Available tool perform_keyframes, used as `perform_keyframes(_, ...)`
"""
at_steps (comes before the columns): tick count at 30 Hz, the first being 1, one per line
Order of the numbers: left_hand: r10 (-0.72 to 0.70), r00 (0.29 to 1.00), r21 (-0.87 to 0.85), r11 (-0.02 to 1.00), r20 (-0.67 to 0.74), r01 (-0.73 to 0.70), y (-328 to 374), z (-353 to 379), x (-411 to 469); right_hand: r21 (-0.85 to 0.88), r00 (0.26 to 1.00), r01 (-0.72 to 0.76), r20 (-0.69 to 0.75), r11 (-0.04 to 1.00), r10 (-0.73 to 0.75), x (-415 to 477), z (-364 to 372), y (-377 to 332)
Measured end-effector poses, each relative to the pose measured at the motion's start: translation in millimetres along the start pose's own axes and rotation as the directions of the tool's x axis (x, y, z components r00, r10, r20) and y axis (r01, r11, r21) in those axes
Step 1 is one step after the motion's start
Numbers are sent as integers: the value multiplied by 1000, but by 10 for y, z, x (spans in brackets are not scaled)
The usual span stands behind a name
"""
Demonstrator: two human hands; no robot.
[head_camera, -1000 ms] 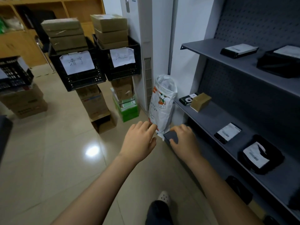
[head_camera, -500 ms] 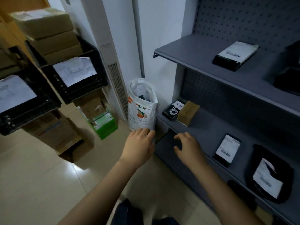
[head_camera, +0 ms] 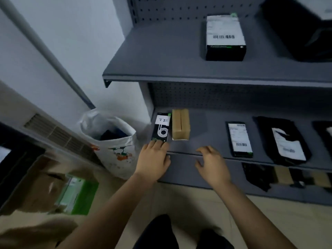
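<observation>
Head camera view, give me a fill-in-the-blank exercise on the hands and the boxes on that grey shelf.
1. The left hand touches the near end of a black box printed with a large white numeral ____.
2. The cardboard box lies on the shelf just to the ____ of that black box.
3. The right hand, fingers spread, holds ____.
4. The white plastic bag stands on the ____.

Missing words: 6; right; nothing; floor
</observation>
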State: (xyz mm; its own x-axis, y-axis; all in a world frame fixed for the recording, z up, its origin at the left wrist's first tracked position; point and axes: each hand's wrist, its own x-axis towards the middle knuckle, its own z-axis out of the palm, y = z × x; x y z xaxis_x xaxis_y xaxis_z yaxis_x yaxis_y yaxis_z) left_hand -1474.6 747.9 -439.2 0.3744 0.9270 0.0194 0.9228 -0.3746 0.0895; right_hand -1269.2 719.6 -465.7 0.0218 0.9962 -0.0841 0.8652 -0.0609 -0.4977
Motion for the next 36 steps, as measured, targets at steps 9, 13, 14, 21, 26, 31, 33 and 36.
perform_keyframes(9, 182, 983, -7, 983, 5, -182, -513, 438, 490, 15, 971, -229, -68, 973, 229, 147, 494, -57)
perform_keyframes(13, 174, 984, -21, 984, -27, -175, -634, 606, 680, 8, 967, -238, -95, 971, 238, 459, 656, -69)
perform_keyframes(14, 164, 986, -33, 986, -34, -165, -665, 640, 717, 12, 966, -235, -107, 972, 234, 565, 690, -94)
perform_keyframes(21, 93, 994, -104, 990, -60, -99, -801, 924, 744, 32, 953, -205, -223, 978, 207, 1190, 1023, -171)
perform_keyframes(26, 81, 995, -127, 988, -63, -88, -855, 1041, 761, 136, 927, -288, -209, 948, 311, 1542, 1194, -211)
perform_keyframes(31, 54, 998, -164, 985, -21, -57, -919, 1152, 665, 232, 902, -288, -260, 929, 345, 1519, 1335, -171)
perform_keyframes(33, 46, 999, -166, 985, -1, -45, -946, 1160, 612, 386, 876, -282, -271, 878, 400, 1361, 1332, -132)
perform_keyframes(36, 43, 998, -172, 984, 37, -36, -962, 1159, 570, 610, 849, -302, -178, 732, 498, 1112, 1299, -18)
